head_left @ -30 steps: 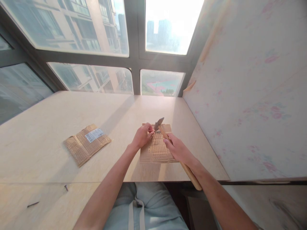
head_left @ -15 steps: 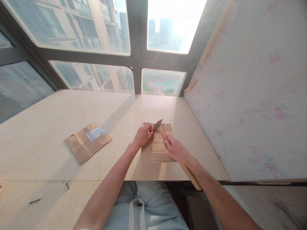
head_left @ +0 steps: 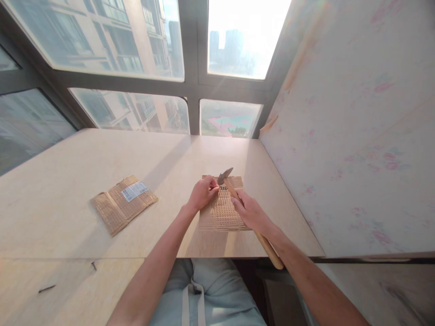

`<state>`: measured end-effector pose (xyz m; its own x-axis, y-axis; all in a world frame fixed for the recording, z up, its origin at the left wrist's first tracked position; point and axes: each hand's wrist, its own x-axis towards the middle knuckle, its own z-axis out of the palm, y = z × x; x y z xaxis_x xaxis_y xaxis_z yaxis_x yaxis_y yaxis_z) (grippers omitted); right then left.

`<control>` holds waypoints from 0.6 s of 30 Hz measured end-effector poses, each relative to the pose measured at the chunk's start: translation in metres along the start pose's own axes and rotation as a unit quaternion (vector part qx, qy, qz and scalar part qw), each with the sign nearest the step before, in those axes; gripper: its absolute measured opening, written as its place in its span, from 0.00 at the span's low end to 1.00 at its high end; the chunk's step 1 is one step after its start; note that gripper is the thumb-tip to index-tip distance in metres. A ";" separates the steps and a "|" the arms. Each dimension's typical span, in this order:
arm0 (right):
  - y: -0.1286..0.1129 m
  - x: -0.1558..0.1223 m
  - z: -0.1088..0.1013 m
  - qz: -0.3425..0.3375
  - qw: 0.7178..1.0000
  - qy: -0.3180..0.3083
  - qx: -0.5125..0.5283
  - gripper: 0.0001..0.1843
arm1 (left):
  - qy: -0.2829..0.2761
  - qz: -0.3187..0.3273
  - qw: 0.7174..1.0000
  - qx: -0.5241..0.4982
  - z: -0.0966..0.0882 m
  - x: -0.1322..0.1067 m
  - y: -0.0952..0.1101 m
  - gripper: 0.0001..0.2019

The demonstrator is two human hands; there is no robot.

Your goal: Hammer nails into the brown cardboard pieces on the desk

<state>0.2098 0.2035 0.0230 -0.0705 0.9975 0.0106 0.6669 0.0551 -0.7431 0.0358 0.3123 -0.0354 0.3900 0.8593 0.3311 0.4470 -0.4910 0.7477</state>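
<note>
My right hand is wrapped round the wooden handle of a hammer, near the middle of its length. The metal hammer head is over the upper part of a corrugated cardboard piece, close to my left fingertips. Rows of small dark holes or marks cover the cardboard. My left hand rests at the cardboard's upper left, thumb and fingers pinched together. Whatever is between those fingertips is too small and hidden to make out.
A folded brown cardboard packet with a white label lies to the left on the pale tabletop. Two dark nails lie at the lower left. A flowered wall panel borders the right side, and window frames stand behind.
The hammer head has tilted and lifted slightly by my left fingertips. My left hand keeps its pinch at nearly the same spot, and the cardboard stays in place.
</note>
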 end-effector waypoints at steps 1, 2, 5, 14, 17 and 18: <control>0.001 0.000 0.000 0.002 1.000 0.000 -0.004 0.08 | 0.002 0.002 1.000 0.000 0.000 0.000 0.000 0.06; 0.001 0.000 0.000 0.005 1.000 -0.003 -0.010 0.08 | 0.006 0.004 1.000 0.004 0.000 0.000 0.000 0.06; 0.002 0.000 -0.001 0.009 1.000 -0.012 -0.020 0.08 | 0.016 0.009 1.000 0.014 0.000 0.000 -0.001 0.06; -0.001 0.002 -0.003 -0.001 1.000 -0.019 -0.020 0.08 | 0.002 0.008 1.000 0.025 -0.003 0.001 0.004 0.05; -0.002 0.002 -0.003 0.001 1.000 -0.015 -0.009 0.08 | -0.003 0.008 1.000 0.015 -0.003 0.001 0.006 0.05; -0.002 0.002 -0.003 0.002 1.000 -0.011 -0.006 0.08 | -0.002 0.007 1.000 0.012 -0.003 0.001 0.006 0.04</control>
<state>0.2104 0.2053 0.0262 -0.0834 0.9965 -0.0071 0.6767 0.0514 -0.7345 0.0364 0.3104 -0.0286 0.3998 0.8520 0.3379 0.4613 -0.5056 0.7291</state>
